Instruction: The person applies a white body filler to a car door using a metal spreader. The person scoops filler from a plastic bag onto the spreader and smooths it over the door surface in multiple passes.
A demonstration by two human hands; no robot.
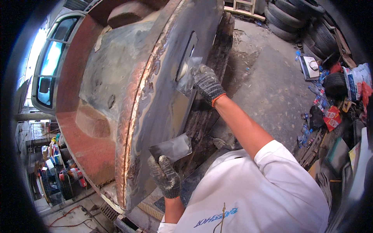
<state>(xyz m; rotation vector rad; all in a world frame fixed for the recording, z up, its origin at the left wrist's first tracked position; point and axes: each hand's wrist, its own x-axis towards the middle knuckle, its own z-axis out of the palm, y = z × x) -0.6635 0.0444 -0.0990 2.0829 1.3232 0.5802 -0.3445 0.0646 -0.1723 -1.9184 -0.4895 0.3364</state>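
The tailgate (pixel 165 89) of a pickup truck stands before me, its outer face grey with tan filler patches and its top edge rusty. My right hand (pixel 208 82), in a dark knitted glove with an orange cuff, is closed on a thin, flat putty spreader (pixel 185 86). That spreader lies against or close to the tailgate by the long dark handle recess (pixel 188 53), with a cream-coloured dab showing beside it. Lower down, my gloved left hand (pixel 165 176) grips a second flat putty spreader (pixel 171 148), grey and shiny, in front of the tailgate's lower part. Its thumb is partly hidden.
The red-brown truck bed (pixel 91 155) extends behind the tailgate to the cab window (pixel 51 58). A dark, weathered bumper (pixel 211 89) runs along below the tailgate. Stacked tyres (pixel 285 19), bottles and bags litter the right side. A cluttered wire rack (pixel 50 178) stands at left.
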